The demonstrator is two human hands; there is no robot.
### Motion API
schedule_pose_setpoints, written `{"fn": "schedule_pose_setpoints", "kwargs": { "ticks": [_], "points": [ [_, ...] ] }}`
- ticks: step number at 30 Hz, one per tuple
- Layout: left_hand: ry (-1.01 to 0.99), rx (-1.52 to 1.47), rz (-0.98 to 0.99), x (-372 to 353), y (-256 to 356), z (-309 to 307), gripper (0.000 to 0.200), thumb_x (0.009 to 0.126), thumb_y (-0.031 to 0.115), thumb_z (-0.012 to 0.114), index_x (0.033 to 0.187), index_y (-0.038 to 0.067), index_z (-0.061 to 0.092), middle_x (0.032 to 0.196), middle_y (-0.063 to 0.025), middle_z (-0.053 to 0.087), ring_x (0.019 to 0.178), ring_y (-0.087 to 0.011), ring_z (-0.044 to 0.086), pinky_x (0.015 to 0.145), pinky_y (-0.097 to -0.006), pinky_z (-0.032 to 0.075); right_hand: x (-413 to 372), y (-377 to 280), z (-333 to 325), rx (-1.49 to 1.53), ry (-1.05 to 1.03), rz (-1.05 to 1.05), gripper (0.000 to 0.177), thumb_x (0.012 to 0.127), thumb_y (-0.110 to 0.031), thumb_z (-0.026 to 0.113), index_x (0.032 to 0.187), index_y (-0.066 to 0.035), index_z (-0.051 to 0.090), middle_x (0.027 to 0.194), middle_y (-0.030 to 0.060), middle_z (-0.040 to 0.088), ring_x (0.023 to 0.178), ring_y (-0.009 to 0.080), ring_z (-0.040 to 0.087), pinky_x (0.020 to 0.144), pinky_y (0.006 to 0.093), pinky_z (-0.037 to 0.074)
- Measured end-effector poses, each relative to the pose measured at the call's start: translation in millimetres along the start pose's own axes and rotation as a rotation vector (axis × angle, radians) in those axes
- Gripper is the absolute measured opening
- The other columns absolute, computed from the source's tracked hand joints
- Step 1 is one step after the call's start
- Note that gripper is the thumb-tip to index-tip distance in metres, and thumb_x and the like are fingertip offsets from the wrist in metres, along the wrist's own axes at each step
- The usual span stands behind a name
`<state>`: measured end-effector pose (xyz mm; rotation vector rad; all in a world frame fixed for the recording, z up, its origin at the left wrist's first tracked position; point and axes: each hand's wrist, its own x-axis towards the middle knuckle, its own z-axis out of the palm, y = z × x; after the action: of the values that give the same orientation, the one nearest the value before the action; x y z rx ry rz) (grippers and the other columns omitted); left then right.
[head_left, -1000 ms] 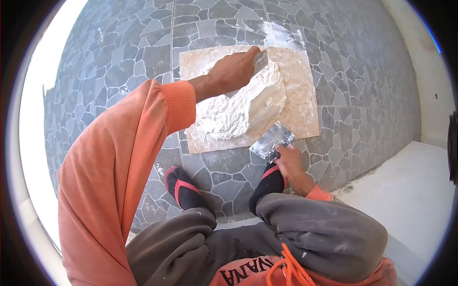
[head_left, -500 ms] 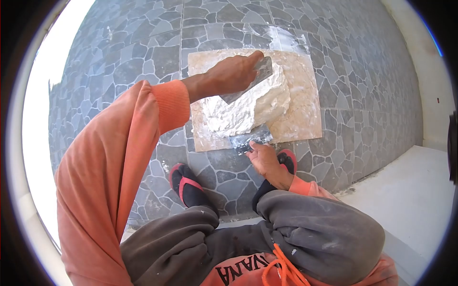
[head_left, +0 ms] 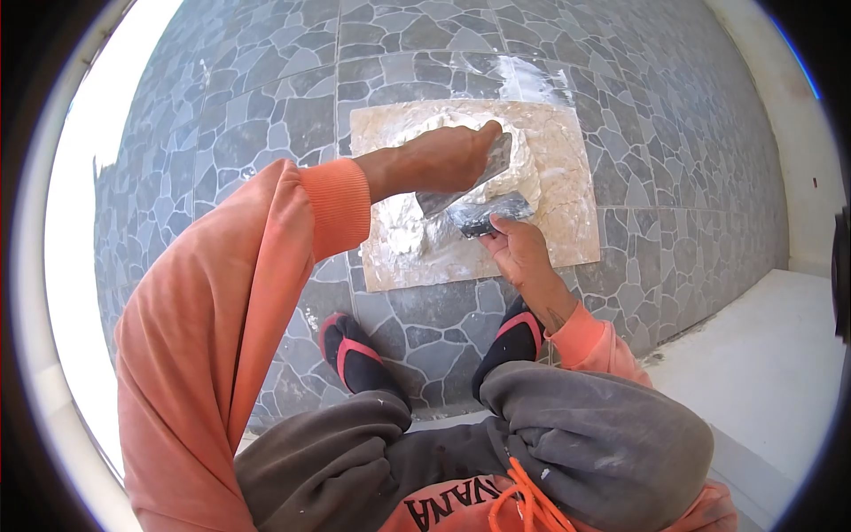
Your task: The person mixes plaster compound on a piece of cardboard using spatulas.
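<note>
White paste [head_left: 403, 229] is lying in a thick, uneven heap on a beige board [head_left: 567, 195], covering mainly its left and middle parts and reaching close to the near-left corner. Over this heap, the left hand [head_left: 441, 160] is holding a wide metal scraper [head_left: 501, 158] with its fingers closed around it, and the blade is slanting from the middle of the board toward the far edge. The right hand [head_left: 521, 250] is pinching a smaller putty knife [head_left: 472, 217] between thumb and fingers, just inside the near edge; its dark blade is carrying whitish smears. Whether the two blades are touching, I cannot tell. Toward the right edge, the board is showing only thin white traces. Underneath, grey stone-patterned floor tiles [head_left: 266, 133] are spreading to all sides, and a white smear [head_left: 532, 82] is marking them beyond the far-right corner. Before the near edge, two feet in black socks and red-strapped flip-flops [head_left: 359, 350] are resting apart.
</note>
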<state>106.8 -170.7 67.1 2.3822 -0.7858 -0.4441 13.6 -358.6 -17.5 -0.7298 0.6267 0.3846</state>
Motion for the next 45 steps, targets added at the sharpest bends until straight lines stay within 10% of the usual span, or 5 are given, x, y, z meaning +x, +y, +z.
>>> {"fn": "schedule_pose_setpoints", "kwargs": {
  "ticks": [14,27,45],
  "points": [
    [0.1,0.061,0.0,17.9,13.8,47.6,0.032,0.085,0.006,0.051,0.113,-0.002,0.038,0.087,-0.029,0.063,0.079,-0.0456,0.064,0.067,-0.0509,0.051,-31.4,-46.0,19.0,-0.401,-0.071,-0.056,0.031,0.089,0.006,0.049,0.12,0.007,0.05,0.111,0.0149,0.059,0.1,0.0266,0.06,0.088,0.0474,0.052],
    [0.192,-0.058,-0.156,20.7,-10.7,18.4,0.03,0.096,0.014,0.044,0.118,-0.004,0.036,0.088,-0.0329,0.063,0.077,-0.0472,0.062,0.072,-0.0541,0.046,25.3,-132.6,-158.0,-0.781,0.226,0.012,0.036,0.088,0.0,0.054,0.124,-0.001,0.052,0.108,0.0094,0.062,0.095,0.0227,0.064,0.077,0.0443,0.054],
    [0.202,-0.137,-0.039,24.1,22.8,42.3,0.029,0.092,0.012,0.046,0.113,-0.006,0.036,0.077,-0.0332,0.061,0.071,-0.0497,0.06,0.067,-0.0563,0.046,19.7,-58.4,-51.7,-0.633,0.004,-0.149,0.032,0.091,-0.001,0.052,0.123,0.0,0.052,0.108,0.0083,0.063,0.091,0.0161,0.064,0.076,0.0344,0.055]
  ]
}}
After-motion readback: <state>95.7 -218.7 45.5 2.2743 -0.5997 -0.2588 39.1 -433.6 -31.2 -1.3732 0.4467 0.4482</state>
